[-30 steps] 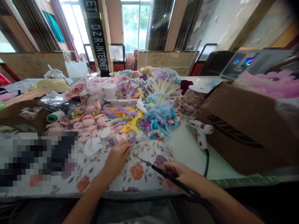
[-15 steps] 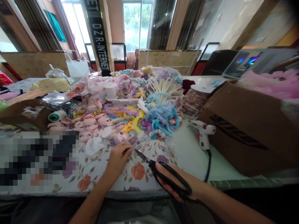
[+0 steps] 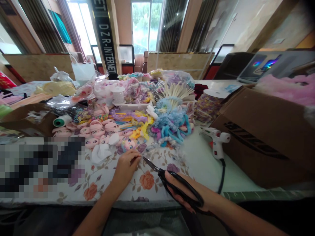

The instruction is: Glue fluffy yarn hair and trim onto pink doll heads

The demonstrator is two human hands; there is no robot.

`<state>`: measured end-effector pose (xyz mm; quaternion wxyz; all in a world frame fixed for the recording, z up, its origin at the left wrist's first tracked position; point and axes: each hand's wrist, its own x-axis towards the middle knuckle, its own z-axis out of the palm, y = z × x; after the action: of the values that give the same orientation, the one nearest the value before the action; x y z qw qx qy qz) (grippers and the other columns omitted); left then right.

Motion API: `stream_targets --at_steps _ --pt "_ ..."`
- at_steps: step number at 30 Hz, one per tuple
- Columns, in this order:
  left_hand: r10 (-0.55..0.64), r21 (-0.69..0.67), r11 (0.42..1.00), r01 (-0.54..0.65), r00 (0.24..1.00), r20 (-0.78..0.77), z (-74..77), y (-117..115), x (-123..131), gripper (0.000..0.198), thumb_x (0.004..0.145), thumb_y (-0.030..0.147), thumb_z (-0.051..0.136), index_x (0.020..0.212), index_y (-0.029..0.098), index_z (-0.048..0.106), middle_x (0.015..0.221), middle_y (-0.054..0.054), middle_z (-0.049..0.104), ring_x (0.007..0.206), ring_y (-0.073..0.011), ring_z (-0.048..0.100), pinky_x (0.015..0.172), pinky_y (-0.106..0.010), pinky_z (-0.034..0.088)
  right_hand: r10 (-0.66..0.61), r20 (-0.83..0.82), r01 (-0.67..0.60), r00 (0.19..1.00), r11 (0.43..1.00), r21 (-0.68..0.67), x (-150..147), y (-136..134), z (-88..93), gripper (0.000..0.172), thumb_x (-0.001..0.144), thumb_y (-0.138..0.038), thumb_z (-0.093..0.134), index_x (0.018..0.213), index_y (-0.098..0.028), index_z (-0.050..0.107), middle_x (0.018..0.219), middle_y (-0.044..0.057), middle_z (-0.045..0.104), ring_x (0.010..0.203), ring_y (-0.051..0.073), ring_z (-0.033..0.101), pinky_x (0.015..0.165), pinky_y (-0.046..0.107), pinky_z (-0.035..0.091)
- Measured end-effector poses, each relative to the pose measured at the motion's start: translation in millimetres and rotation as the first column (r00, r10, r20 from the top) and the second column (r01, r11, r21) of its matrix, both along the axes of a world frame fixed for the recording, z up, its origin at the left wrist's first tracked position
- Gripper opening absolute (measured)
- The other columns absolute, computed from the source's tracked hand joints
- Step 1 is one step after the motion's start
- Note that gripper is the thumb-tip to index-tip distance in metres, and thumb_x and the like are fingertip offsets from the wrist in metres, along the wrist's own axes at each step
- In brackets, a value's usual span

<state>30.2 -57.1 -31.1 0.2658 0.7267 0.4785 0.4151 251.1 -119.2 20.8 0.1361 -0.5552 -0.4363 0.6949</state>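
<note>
My right hand (image 3: 180,185) grips black-handled scissors (image 3: 183,186), their metal blades pointing up and left, the tip close to my left fingers. My left hand (image 3: 128,162) is pinched closed at the blade tip; whatever it holds is too small to make out. Both hands are over a white cloth with orange and purple flowers (image 3: 147,180). Just behind my left hand lies a small doll head with blue and pink trim (image 3: 129,144). A white round piece (image 3: 113,139) and crumpled white fabric (image 3: 100,154) are to its left.
A white glue gun (image 3: 218,142) with a black cord lies right, beside a big cardboard box (image 3: 265,137). Behind are pink doll faces (image 3: 97,129), blue fuzzy trim (image 3: 169,119), a green-cored thread spool (image 3: 61,121) and a ribbon reel (image 3: 211,101). An open carton (image 3: 29,121) stands left.
The whole view has shifted slightly, so things appear a little further right. Both hands keep nearly the same pose, with the scissors still at the left fingertips.
</note>
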Motion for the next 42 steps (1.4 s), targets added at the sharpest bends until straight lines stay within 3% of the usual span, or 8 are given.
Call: stream_targets --at_steps 14,28,36,42 --pt "-0.012 0.025 1.000 0.012 1.000 -0.001 -1.0 -0.4 -0.1 0.015 0.086 0.019 0.055 0.082 0.019 0.069 0.090 -0.006 0.070 0.087 -0.0187 0.065 0.081 -0.032 0.051 -0.012 0.013 0.012 1.000 1.000 -0.006 -0.3 0.2 1.7 0.053 0.087 -0.067 0.038 0.064 -0.019 0.042 0.045 -0.008 0.038 0.028 0.002 0.027 0.026 0.012 0.024" --pt "-0.022 0.017 1.000 0.023 1.000 -0.013 -2.6 -0.7 -0.6 0.014 0.084 0.016 0.057 0.080 0.017 0.070 0.091 -0.007 0.069 0.087 -0.0184 0.064 0.081 -0.031 0.050 0.073 0.115 -0.086 0.991 0.990 0.109 -1.5 1.8 -0.1 0.064 0.076 -0.081 0.037 0.057 -0.020 0.039 0.040 -0.008 0.035 0.026 0.002 0.028 0.024 0.013 0.025" --pt "0.017 0.023 1.000 -0.017 1.000 0.016 -5.5 -4.3 -4.9 0.015 0.085 0.017 0.057 0.080 0.017 0.071 0.090 -0.006 0.071 0.087 -0.0182 0.065 0.083 -0.030 0.051 -0.041 0.113 0.041 0.993 0.999 0.001 -1.5 3.5 -5.8 0.058 0.085 -0.072 0.035 0.061 -0.019 0.042 0.040 -0.008 0.036 0.026 0.003 0.027 0.023 0.012 0.024" --pt "0.065 0.028 0.997 -0.065 0.998 0.003 -7.0 -14.7 -19.3 0.018 0.087 0.022 0.054 0.086 0.019 0.072 0.093 -0.006 0.071 0.087 -0.0178 0.067 0.081 -0.030 0.052 -0.028 0.094 0.031 0.995 0.999 -0.028 2.0 4.2 -7.0 0.058 0.085 -0.071 0.034 0.063 -0.019 0.043 0.042 -0.008 0.038 0.027 0.003 0.028 0.025 0.012 0.025"
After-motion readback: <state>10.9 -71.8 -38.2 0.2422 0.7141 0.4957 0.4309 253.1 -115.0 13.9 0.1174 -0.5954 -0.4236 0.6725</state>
